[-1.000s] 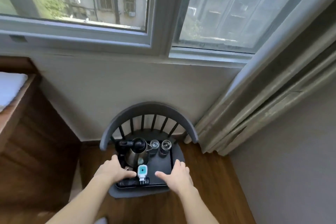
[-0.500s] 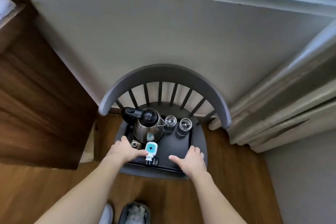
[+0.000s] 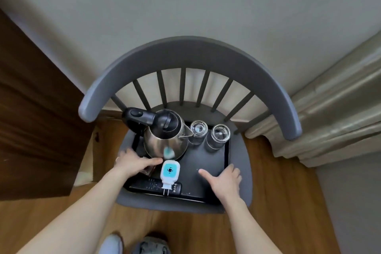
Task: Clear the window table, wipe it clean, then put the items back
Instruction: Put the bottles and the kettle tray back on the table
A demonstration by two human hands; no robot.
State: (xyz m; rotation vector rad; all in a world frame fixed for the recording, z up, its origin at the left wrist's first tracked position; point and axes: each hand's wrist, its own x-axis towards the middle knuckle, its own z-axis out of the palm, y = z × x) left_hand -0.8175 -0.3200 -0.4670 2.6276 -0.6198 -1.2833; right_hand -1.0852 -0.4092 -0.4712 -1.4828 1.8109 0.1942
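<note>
Black tray [image 3: 214,163] loaded on a grey chair [image 3: 243,173].
Left hand [image 3: 132,163] and right hand [image 3: 224,179] lie spread on its front corners; tilting could topple the kettle [image 3: 165,140] and glasses [image 3: 218,136].

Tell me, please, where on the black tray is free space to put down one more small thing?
Bare patch: the tray right half, between the glasses, the white plug and the right hand. Crowded: left side, with kettle, remote, left hand.

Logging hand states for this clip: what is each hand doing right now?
Left hand: open, fingers resting on the tray beside the kettle, holding nothing.
Right hand: open, fingers spread flat on the tray, holding nothing.
</note>
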